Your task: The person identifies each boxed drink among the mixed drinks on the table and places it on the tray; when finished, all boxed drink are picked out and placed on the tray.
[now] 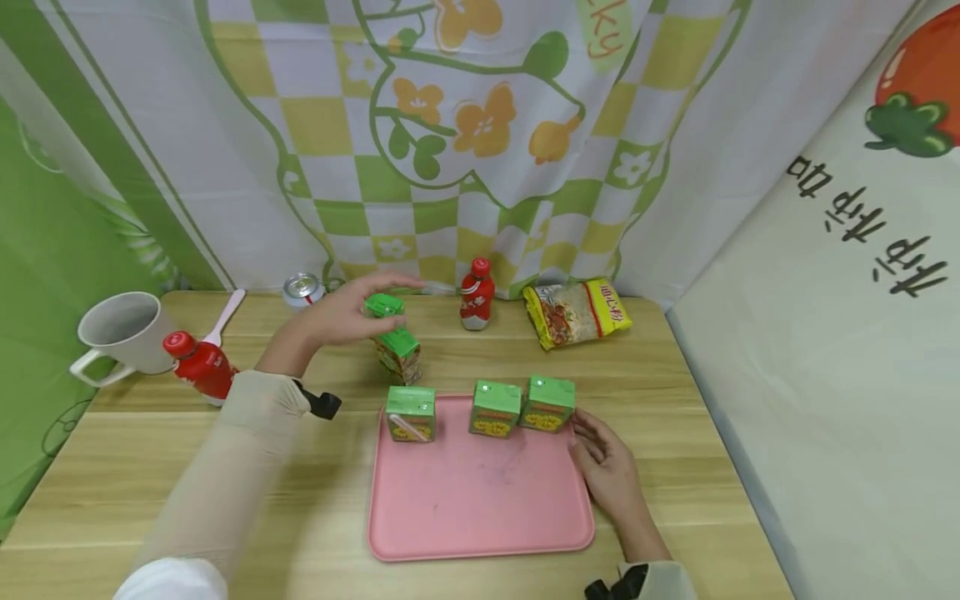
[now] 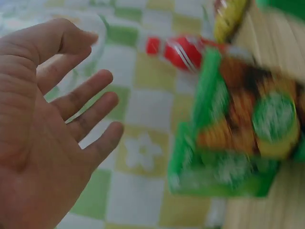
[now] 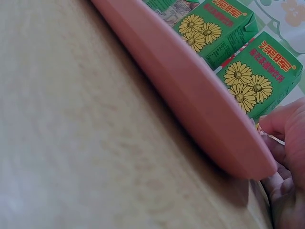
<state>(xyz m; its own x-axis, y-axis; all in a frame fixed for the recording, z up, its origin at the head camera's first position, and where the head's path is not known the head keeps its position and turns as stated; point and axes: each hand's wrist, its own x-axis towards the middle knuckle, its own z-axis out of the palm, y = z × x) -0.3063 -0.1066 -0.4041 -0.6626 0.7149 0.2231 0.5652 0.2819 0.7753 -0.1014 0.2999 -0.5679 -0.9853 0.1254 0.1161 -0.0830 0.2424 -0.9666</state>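
My left hand [image 1: 341,315] hovers with spread fingers beside two green boxes [image 1: 402,357] standing behind the tray. In the left wrist view, a brown food picture [image 2: 243,109] shows on the nearer box, and the hand is apart from both. My right hand [image 1: 611,479] grips the right rim of a pink tray [image 1: 480,508], thumb above, some fingers hidden by the edge. Along the tray's far side stand three green drink cartons: a left carton [image 1: 411,415] with a straw on its front, a middle carton [image 1: 495,410] and a right carton [image 1: 548,405], closest to my right hand.
At the left are a white mug [image 1: 123,329], a pink spoon [image 1: 223,318] and a red bottle [image 1: 201,367]. A can [image 1: 303,289] stands behind my left hand. Farther back are another red bottle [image 1: 477,296] and a yellow food packet [image 1: 577,313], before a patterned curtain [image 1: 480,133].
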